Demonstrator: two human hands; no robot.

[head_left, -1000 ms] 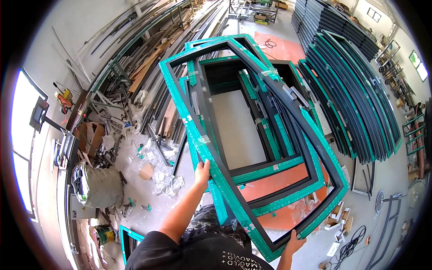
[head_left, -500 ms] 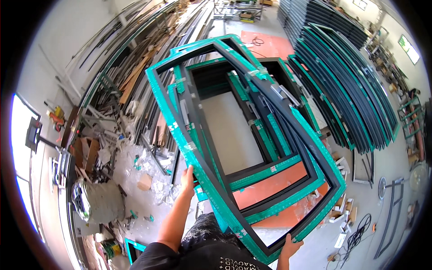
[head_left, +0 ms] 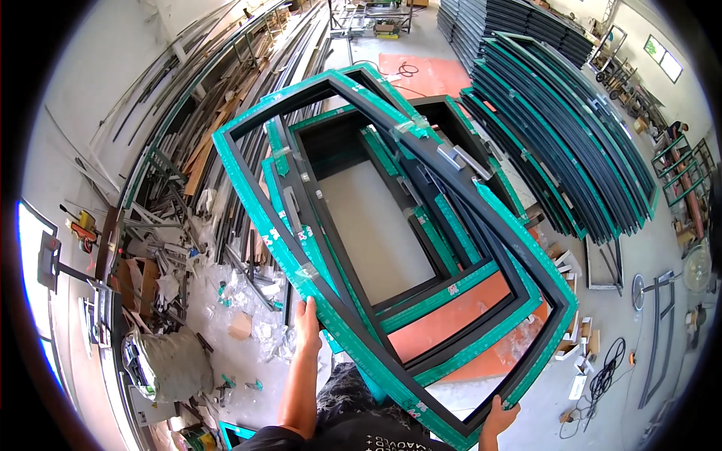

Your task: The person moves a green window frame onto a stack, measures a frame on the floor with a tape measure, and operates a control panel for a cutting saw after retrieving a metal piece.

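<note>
A large rectangular window frame (head_left: 257, 209), dark grey with green protective film, is held tilted in front of me. My left hand (head_left: 307, 325) grips its left side bar, fingers partly hidden behind it. At the lower right corner, my right hand (head_left: 499, 419) is closed around the edge. Beyond it stand more frames with the same film, leaning together; one has a green-covered bottom bar (head_left: 451, 295). Silvery metal pieces (head_left: 460, 159) sit at the right side bars, though which frame carries them is hard to tell.
Many stacked dark and green frames (head_left: 564, 143) stand at the right. Long metal profiles (head_left: 289, 68) fill the left back. Plastic scraps (head_left: 272, 338) and a bulging sack (head_left: 169, 361) lie at left. A coiled black cable (head_left: 605, 368) and small boxes (head_left: 585, 338) are at right.
The held frame's upper end has swung left and slightly down. Both hands keep their grip on it. My view has shifted a little, and the leaning frames look otherwise unchanged.
</note>
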